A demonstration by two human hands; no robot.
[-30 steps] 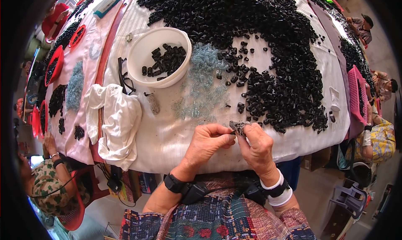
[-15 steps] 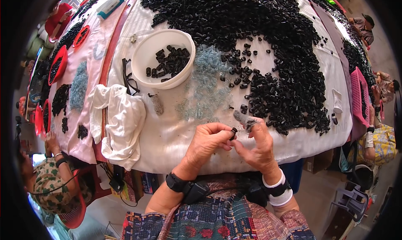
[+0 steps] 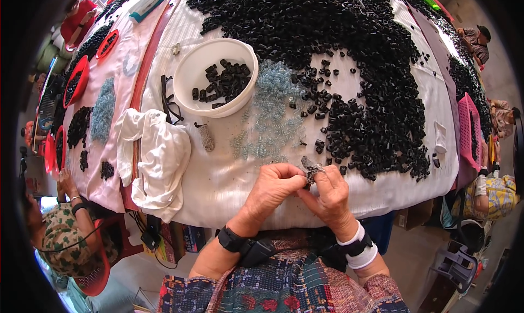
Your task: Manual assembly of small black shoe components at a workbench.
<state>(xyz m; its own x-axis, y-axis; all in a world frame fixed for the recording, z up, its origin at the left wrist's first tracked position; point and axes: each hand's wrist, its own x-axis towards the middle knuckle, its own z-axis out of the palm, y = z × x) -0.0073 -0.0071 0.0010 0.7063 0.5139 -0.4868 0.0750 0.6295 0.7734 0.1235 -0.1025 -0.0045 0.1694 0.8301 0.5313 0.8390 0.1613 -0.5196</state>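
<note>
My left hand (image 3: 271,188) and my right hand (image 3: 329,199) meet over the near edge of the white cloth (image 3: 218,190). Between them is a small black plastic part (image 3: 308,185), pinched by the left thumb and fingers and mostly covered. A frayed grey finger cover (image 3: 312,168) sits on a right fingertip, bent over that part; the right fingers close around it too. Just beyond my hands lie small clear bluish coils (image 3: 277,103) in a loose heap. To their right spreads a large pile of black plastic parts (image 3: 376,122).
A white tub (image 3: 240,108) with some black parts stands left of the coils. Near it lie a black strap (image 3: 168,100), a grey fuzzy finger cover (image 3: 206,138) and a crumpled white garment (image 3: 158,165). Co-workers sit at both sides, with red baskets (image 3: 77,81) left and a pink basket (image 3: 468,130) right.
My right hand's covered finger has curled down from a raised position onto the black part, and the hand has shifted slightly left. My left hand keeps its pinch.
</note>
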